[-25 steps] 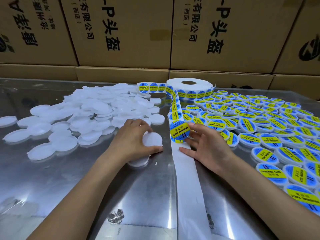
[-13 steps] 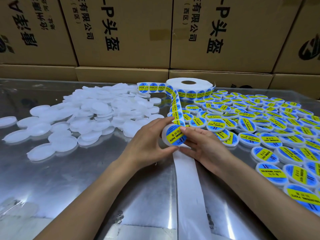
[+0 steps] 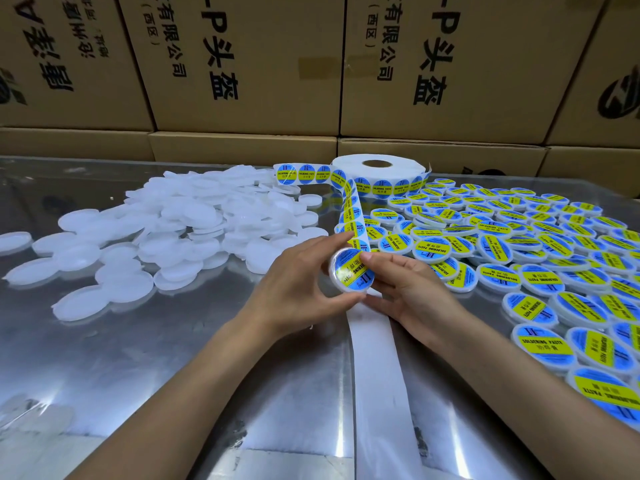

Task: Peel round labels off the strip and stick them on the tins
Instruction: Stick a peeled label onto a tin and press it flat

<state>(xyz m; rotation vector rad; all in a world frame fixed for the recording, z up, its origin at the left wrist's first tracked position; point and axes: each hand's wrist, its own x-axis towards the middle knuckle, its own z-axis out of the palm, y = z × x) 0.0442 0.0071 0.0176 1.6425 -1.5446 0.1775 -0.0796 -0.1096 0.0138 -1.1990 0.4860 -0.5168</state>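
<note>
Above the steel table (image 3: 145,341), between both hands, a white tin (image 3: 341,271) sits tilted with a label (image 3: 355,273) on its face. Left hand (image 3: 298,289) grips its rim; right hand (image 3: 412,292) pinches it, thumb on the label. Strip (image 3: 375,358) runs beneath toward the roll (image 3: 377,174). Plain tins (image 3: 180,230) lie left, labelled tins (image 3: 519,244) right.

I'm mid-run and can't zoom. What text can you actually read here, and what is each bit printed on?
"SOLDERING PASTE": yellow band of the round label on the tin both hands hold, and on the labelled tins.
"头盔": cardboard boxes.
"有限公司" and "(西区)": same boxes.
Small characters beneath each yellow band, and the left box's print: too small or cut off to read.
</note>
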